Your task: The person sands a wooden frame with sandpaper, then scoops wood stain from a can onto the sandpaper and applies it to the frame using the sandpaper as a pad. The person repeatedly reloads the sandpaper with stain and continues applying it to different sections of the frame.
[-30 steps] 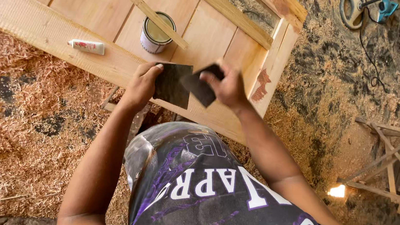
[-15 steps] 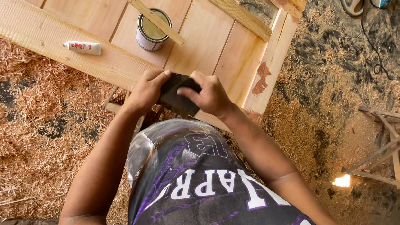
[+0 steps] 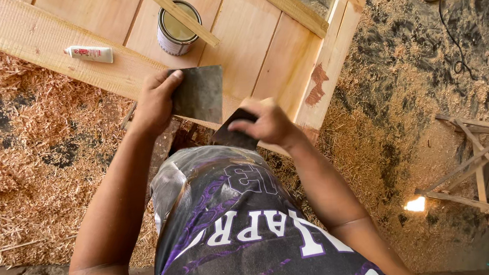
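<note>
The left hand (image 3: 154, 101) pinches a dark grey square sandpaper sheet (image 3: 197, 94) (flat side up); the right hand (image 3: 267, 123) grips a smaller dark piece (image 3: 231, 134) above the pale wooden panel surface (image 3: 247, 41)

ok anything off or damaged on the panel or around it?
One thing: a reddish-brown blotch on the pale wooden panel near its right frame, unlike the clean boards. An open tin stands upright under a loose slat, nothing spilled. Left hand and right hand each hold a dark sheet.

Dark grey sandpaper sheet (image 3: 198, 94), pale wooden panel (image 3: 247, 41).
</note>
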